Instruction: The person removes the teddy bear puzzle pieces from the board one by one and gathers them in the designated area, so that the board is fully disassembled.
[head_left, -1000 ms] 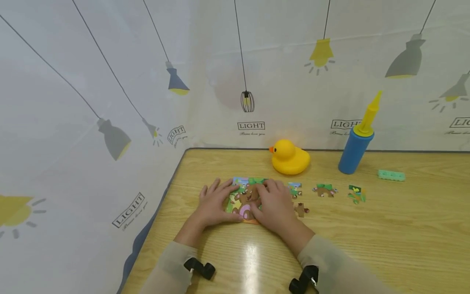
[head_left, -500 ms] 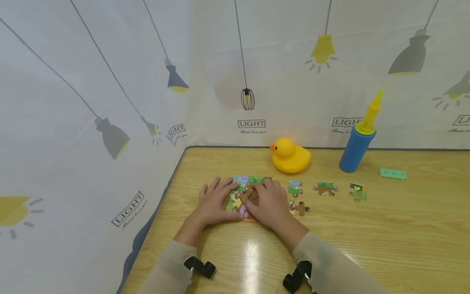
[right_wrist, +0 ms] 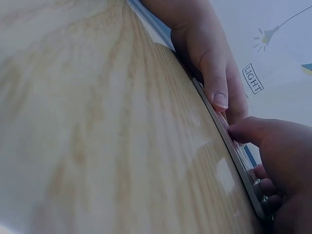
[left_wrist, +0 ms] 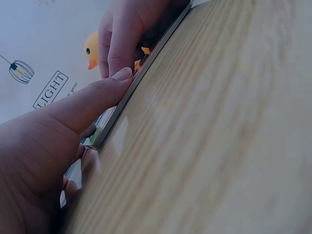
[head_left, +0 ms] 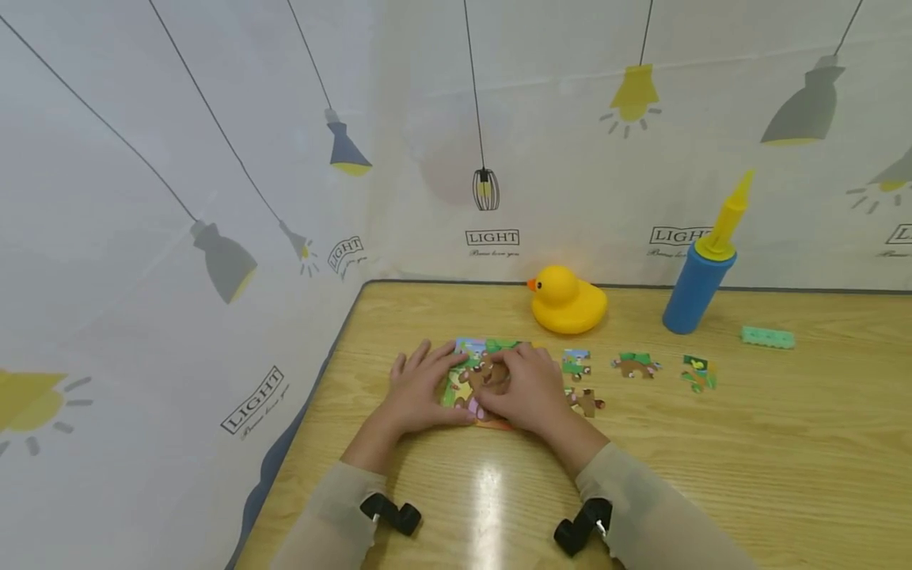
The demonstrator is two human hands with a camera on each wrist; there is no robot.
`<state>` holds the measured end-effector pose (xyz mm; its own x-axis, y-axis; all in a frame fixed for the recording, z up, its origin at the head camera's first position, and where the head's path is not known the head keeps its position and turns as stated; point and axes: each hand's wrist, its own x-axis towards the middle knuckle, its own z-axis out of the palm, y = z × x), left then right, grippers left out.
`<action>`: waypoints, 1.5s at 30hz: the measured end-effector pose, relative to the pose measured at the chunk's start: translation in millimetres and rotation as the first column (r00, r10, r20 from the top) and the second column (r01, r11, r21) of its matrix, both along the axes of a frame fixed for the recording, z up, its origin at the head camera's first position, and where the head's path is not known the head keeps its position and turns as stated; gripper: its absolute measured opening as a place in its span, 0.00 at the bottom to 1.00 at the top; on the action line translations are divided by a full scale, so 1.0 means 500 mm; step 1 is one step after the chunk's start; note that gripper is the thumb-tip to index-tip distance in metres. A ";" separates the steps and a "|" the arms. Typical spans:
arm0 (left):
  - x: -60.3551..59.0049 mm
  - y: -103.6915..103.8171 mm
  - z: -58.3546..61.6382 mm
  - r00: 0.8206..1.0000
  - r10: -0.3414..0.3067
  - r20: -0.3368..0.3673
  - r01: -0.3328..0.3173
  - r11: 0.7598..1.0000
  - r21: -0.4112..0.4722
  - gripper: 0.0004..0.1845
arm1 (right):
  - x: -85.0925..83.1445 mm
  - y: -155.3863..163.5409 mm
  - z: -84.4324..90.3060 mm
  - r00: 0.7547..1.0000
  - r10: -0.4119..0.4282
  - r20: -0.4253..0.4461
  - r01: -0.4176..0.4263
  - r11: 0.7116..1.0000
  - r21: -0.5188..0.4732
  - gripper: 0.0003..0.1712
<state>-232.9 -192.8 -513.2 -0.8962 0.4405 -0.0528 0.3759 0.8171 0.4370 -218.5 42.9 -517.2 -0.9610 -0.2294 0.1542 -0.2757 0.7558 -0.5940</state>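
A jigsaw puzzle (head_left: 473, 378) with a brown bear picture lies flat on the wooden table in the head view, under both hands. My left hand (head_left: 420, 392) rests along its left side with fingers spread and fairly straight. The left thumb (left_wrist: 109, 88) touches the near edge of the puzzle. Over the right half, my right hand (head_left: 533, 389) has bent fingers, and its thumb (right_wrist: 246, 130) comes down on the puzzle surface. Thumb and fingers grip at a brown bear piece, whose outline is mostly hidden by the hand.
Right of the puzzle lie loose jigsaw pieces: a blue-green one (head_left: 576, 364), a brown one (head_left: 587, 402), a bear-head one (head_left: 636, 366) and a green one (head_left: 699, 374). Behind stand a yellow duck (head_left: 570, 305), a blue pump (head_left: 694, 289) and a mint-green block (head_left: 767, 337).
My right hand has shifted slightly left over the puzzle, uncovering more of the nearest brown loose piece. The left hand stays in place. The head view has tilted a little.
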 end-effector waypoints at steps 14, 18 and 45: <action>-0.002 0.000 -0.003 1.000 0.002 -0.007 -0.002 1.000 -0.001 0.56 | 0.000 0.005 -0.002 1.000 0.013 0.005 -0.013 1.000 0.001 0.40; -0.002 0.001 -0.003 1.000 0.002 -0.013 -0.002 1.000 -0.011 0.56 | 0.000 0.006 0.000 1.000 0.012 0.001 -0.012 1.000 -0.009 0.40; -0.002 0.001 -0.002 1.000 0.004 -0.004 -0.005 1.000 -0.025 0.55 | 0.006 0.006 -0.009 0.998 0.006 -0.066 -0.008 0.999 -0.039 0.39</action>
<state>-234.0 -192.3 -514.0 -0.8984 0.4351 -0.0600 0.3739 0.8294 0.4151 -215.5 46.1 -521.5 -0.9469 -0.2286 0.2259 -0.3203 0.7303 -0.6034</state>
